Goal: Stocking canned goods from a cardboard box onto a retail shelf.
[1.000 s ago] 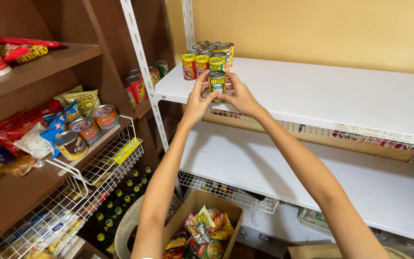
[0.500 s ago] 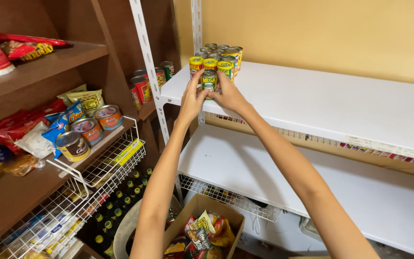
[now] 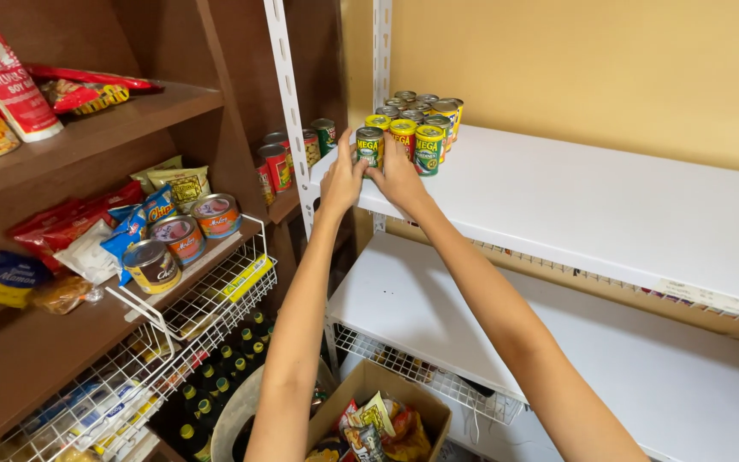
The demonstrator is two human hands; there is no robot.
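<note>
Hands (image 3: 371, 176) around green can (image 3: 369, 146) on white shelf (image 3: 609, 214).

Your one camera sat on your head and looked forward and slightly down along both outstretched arms. It faced the corner where the dark brown wooden shelving (image 3: 87, 145) on your left met the white metal shelf (image 3: 609, 214) on your right, near enough to reach. No second view shared the scene.
</note>
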